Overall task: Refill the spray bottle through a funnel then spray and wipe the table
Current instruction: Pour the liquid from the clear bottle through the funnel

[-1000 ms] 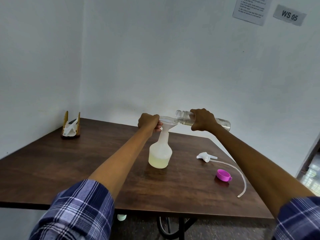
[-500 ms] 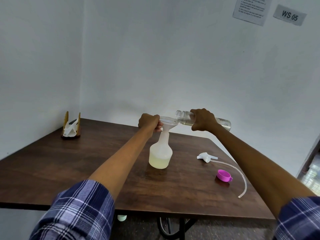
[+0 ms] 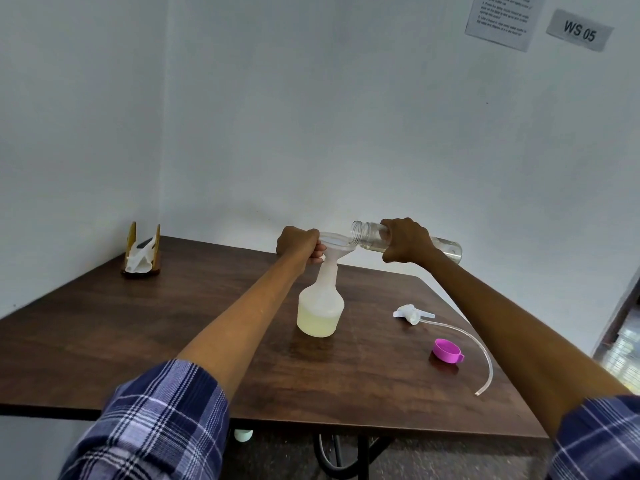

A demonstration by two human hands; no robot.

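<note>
Left hand (image 3: 299, 244) gripped the funnel (image 3: 335, 244) atop the spray bottle (image 3: 320, 306); right hand (image 3: 406, 244) clutched the clear bottle (image 3: 369, 233), lying nearly level, mouth over the funnel.

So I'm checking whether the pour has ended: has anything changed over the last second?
Nothing visibly changed. The right hand grips the clear bottle, tipped with its mouth over the funnel, and the left hand holds the funnel in the spray bottle, as before. Spray head and pink cap lie where they were.
</note>
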